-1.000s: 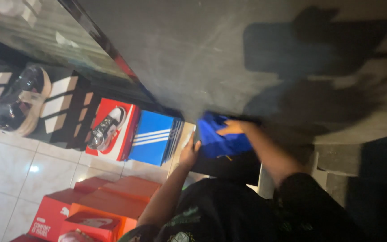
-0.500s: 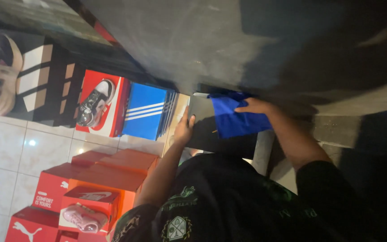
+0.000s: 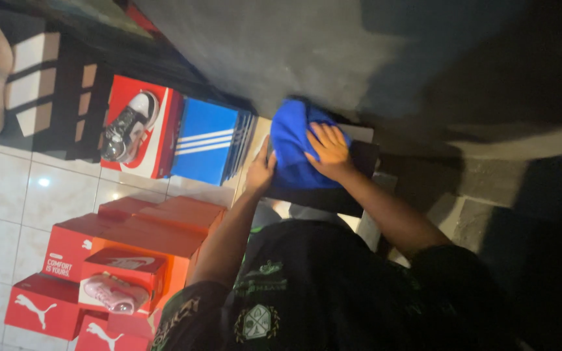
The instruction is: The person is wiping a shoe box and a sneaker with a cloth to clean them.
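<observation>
Both forearms reach forward from the dark shirt [image 3: 333,292], the left hand [image 3: 261,170] gripping the near-left edge of the blue cloth [image 3: 291,146] atop a dark box [image 3: 333,195] while the right hand [image 3: 328,151] lies flat, fingers spread, pressing it down.

Black short-sleeved shirt [image 3: 333,292], pale green crest and lettering printed on front, patterned trim at sleeve edge. Forearms bare, no watch, no gloves.
</observation>
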